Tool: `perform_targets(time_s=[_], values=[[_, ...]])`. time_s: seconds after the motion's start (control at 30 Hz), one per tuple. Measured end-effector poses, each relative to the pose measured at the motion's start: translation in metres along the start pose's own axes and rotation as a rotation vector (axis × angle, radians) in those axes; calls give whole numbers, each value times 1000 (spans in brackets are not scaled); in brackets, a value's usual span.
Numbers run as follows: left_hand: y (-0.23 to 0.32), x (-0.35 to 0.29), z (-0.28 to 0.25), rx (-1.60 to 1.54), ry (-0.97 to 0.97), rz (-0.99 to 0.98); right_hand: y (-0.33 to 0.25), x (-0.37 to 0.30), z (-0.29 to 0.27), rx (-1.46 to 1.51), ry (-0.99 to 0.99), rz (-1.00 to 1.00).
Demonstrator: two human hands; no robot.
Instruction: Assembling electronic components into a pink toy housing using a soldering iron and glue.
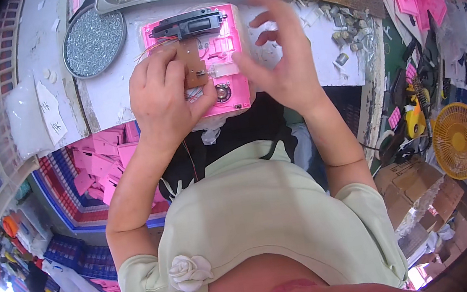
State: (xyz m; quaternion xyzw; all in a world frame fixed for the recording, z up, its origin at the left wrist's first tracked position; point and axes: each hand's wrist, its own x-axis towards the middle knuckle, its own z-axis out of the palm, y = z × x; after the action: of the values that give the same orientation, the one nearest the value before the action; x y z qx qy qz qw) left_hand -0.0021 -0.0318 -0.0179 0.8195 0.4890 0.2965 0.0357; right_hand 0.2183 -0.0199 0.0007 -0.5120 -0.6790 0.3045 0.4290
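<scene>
The pink case lies at the bench edge, probably light, stiff plastic, best held by its sides. The left hand has its fingers gripping the board, likely rigid; thin wires look fragile. The right hand's fingers spread, empty.

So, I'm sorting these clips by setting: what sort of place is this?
Probably an assembly workshop: there's a dish of small metal fasteners, heaped pink plastic parts, and an open pink casing with a brown circuit board.
</scene>
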Motion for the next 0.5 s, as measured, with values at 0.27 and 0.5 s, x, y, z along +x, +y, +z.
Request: perform_targets(time_s=[0.27,0.5], values=[[-3,-2,-5,-77,-127,-35,11,-19,-5,-209,-107,-123],[-9,-10,-2,-167,-132,26,22,-10,-8,-189,-249,-175]])
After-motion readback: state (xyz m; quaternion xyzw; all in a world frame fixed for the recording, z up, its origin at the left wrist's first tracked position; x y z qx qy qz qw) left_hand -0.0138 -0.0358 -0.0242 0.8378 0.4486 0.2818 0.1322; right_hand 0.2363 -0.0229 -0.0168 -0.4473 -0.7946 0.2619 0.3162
